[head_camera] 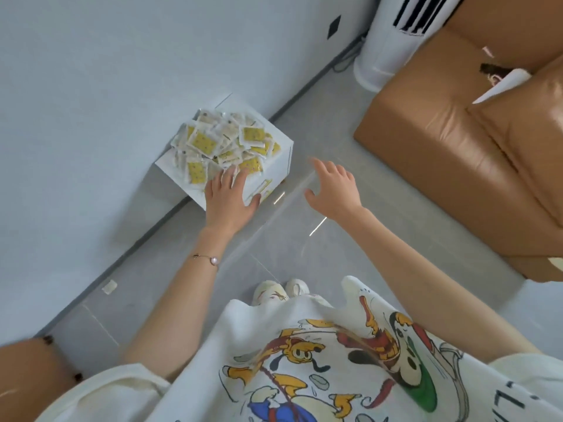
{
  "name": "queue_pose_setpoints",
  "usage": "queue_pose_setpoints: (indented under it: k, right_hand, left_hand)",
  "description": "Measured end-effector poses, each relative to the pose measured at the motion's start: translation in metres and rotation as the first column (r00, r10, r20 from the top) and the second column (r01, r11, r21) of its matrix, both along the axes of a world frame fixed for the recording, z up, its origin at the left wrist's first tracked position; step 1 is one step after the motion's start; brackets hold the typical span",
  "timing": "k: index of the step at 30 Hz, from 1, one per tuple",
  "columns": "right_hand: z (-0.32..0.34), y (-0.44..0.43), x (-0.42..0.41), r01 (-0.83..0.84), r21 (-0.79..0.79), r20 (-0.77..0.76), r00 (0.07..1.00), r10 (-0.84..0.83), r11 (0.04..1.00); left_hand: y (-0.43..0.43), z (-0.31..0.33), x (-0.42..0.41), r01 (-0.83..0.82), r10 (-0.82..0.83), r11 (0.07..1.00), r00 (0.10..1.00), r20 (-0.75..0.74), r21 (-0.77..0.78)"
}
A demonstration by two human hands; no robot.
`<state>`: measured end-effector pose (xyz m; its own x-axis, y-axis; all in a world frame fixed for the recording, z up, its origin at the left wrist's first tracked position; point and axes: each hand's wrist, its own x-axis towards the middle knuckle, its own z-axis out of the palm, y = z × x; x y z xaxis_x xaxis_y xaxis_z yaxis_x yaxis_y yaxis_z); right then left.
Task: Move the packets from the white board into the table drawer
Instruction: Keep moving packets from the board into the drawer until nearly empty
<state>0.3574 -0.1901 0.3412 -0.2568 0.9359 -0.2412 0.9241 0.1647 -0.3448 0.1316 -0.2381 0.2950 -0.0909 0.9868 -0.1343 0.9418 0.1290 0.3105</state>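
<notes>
Packets [220, 141] heaped on white board [275, 161]. Left hand [228, 196] spread flat on its near edge, fingertips touching packets. Right hand [333, 190] spread, holding nothing, just right.

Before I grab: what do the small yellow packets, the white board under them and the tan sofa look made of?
Small yellow packets: probably thin clear plastic film, glossy; wrappers glint and yellow squares show through. White board: smooth, fairly matt panel, perhaps laminate or card; unclear. Tan sofa: leather or faux leather; soft sheen, creases.
</notes>
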Motion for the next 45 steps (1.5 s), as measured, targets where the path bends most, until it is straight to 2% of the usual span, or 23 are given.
queue_pose_setpoints:
  k: [6, 11, 21, 25, 28, 32, 34, 39, 43, 45]
  right_hand:
    - [-0.006, 0.073, -0.049, -0.139, -0.03, 0.027, 0.99, 0.14, 0.99]
    - [-0.022, 0.129, -0.095, -0.209, -0.05, 0.06, 0.976, 0.211, 0.977]
    - [-0.091, 0.21, -0.163, -0.212, -0.187, 0.086, 0.969, 0.231, 0.959]
    - [-0.14, 0.238, -0.178, -0.174, -0.277, 0.081, 0.976, 0.203, 0.945]
    - [-0.188, 0.265, -0.186, -0.098, -0.323, 0.062, 0.99, 0.124, 0.941]
    - [-0.273, 0.301, -0.194, -0.025, -0.366, 0.086, 0.994, 0.06, 0.93]
    - [-0.317, 0.316, -0.197, -0.019, -0.386, 0.1, 0.993, 0.063, 0.922]
    - [-0.366, 0.326, -0.201, 0.035, -0.425, 0.024, 0.999, -0.028, 0.904]
    - [-0.375, 0.329, -0.201, 0.059, -0.432, 0.004, 0.998, -0.064, 0.9]
    - [-0.377, 0.333, -0.2, 0.071, -0.417, 0.029, 0.997, -0.065, 0.906]
  left_hand:
    - [0.033, -0.009, -0.05, -0.151, 0.15, 0.988, 0.988, 0.041, 0.029]
    - [0.069, -0.023, -0.094, -0.214, 0.212, 0.976, 0.976, 0.055, 0.034]
    - [0.113, -0.087, -0.152, -0.301, 0.318, 0.939, 0.944, 0.087, -0.166]
    - [0.124, -0.13, -0.162, -0.4, 0.451, 0.875, 0.877, 0.162, -0.271]
    - [0.131, -0.175, -0.164, -0.464, 0.546, 0.821, 0.809, 0.218, -0.333]
    - [0.144, -0.261, -0.176, -0.628, 0.732, 0.679, 0.618, 0.287, -0.38]
    - [0.149, -0.304, -0.184, -0.684, 0.773, 0.635, 0.567, 0.287, -0.358]
    - [0.15, -0.349, -0.189, -0.731, 0.792, 0.609, 0.542, 0.28, -0.307]
    - [0.152, -0.358, -0.184, -0.741, 0.782, 0.623, 0.588, 0.206, -0.25]
    - [0.157, -0.357, -0.185, -0.783, 0.818, 0.575, 0.547, 0.177, -0.238]
